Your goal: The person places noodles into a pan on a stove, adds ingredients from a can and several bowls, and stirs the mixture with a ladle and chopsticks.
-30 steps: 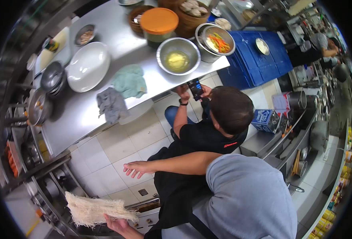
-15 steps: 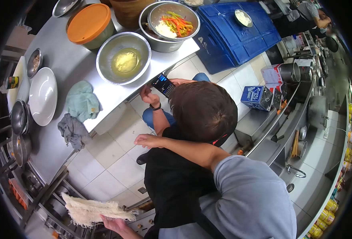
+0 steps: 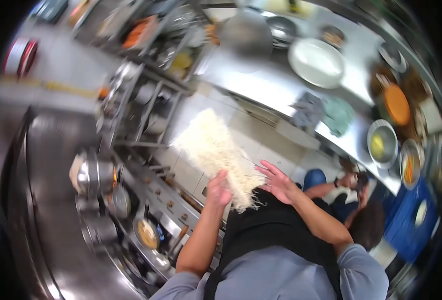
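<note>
A flat slab of dried rice vermicelli (image 3: 211, 137) hangs in front of my black apron, loose strands fraying from its near end. My left hand (image 3: 220, 190) is closed on its left edge, fingers partly hidden by the noodles. Beside the right edge is my right hand (image 3: 279, 183), its fingers apart and the fingertips close to the strands. Past my right elbow, another person (image 3: 368, 225) crouches low with a phone (image 3: 362, 180) in hand.
To my left runs a stove with a pan of yellowish food (image 3: 147, 233) and a steel pot (image 3: 95, 172). Ahead stands a steel table (image 3: 271, 92) with a white oval plate (image 3: 316, 62), cloths (image 3: 337, 115) and a metal bowl (image 3: 382, 142). A blue chest (image 3: 413, 220) lies to the right.
My view has swung left towards the stove. The vermicelli has come from the lower left to in front of me, and my right hand has moved from beside the crouching person to the noodles.
</note>
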### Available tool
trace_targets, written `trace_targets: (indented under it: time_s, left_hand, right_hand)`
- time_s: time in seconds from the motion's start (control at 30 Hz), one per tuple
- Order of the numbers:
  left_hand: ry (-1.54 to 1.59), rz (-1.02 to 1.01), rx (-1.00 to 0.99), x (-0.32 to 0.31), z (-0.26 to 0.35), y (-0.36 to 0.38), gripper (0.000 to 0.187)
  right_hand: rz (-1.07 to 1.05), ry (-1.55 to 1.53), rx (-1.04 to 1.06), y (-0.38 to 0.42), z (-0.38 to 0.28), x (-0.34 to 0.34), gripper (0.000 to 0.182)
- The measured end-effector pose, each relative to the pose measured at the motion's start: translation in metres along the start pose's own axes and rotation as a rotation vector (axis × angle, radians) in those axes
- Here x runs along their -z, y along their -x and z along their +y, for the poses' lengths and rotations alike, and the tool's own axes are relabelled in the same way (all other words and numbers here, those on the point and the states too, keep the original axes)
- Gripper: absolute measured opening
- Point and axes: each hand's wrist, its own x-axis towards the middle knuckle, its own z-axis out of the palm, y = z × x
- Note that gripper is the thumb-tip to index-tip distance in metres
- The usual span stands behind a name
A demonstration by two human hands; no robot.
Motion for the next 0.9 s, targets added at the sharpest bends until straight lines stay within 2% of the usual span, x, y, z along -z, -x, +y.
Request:
trace_targets:
  time_s: [0.1,0.13,0.17,0.23,0.3,0.4,0.57,0.63,0.7,0.9]
  left_hand:
    - [0.111,-0.027,-0.113,0.015,0.028,0.004,0.046]
    - [0.145,-0.068,-0.136,0.025,0.038,0.009,0.046]
    - [0.092,-0.016,-0.237,0.042,0.045,0.007,0.048]
    - [0.174,0.066,-0.367,0.061,0.067,0.011,0.045]
    - [0.264,0.146,-0.497,0.079,0.093,0.022,0.044]
    - [0.394,0.212,-0.625,0.109,0.135,0.037,0.043]
    - [0.561,0.357,-0.839,0.178,0.194,0.061,0.043]
    - [0.609,0.406,-0.931,0.200,0.221,0.077,0.042]
    - [0.659,0.484,-1.037,0.224,0.242,0.092,0.043]
    - [0.803,0.599,-1.217,0.301,0.278,0.133,0.044]
  right_hand:
    - [-0.106,0.024,-0.102,-0.044,0.006,-0.037,0.101]
    - [-0.083,0.109,-0.155,-0.060,0.014,-0.044,0.104]
    - [-0.074,0.197,-0.209,-0.079,0.022,-0.054,0.107]
    - [-0.031,0.166,-0.292,-0.115,0.040,-0.079,0.098]
    - [-0.006,0.224,-0.398,-0.151,0.069,-0.080,0.090]
    - [-0.018,0.368,-0.493,-0.206,0.106,-0.124,0.083]
    - [-0.138,0.605,-0.755,-0.306,0.189,-0.147,0.070]
    - [-0.199,0.657,-0.820,-0.336,0.224,-0.187,0.066]
    - [-0.291,0.594,-0.815,-0.352,0.256,-0.237,0.063]
    - [-0.471,0.564,-1.053,-0.401,0.363,-0.290,0.060]
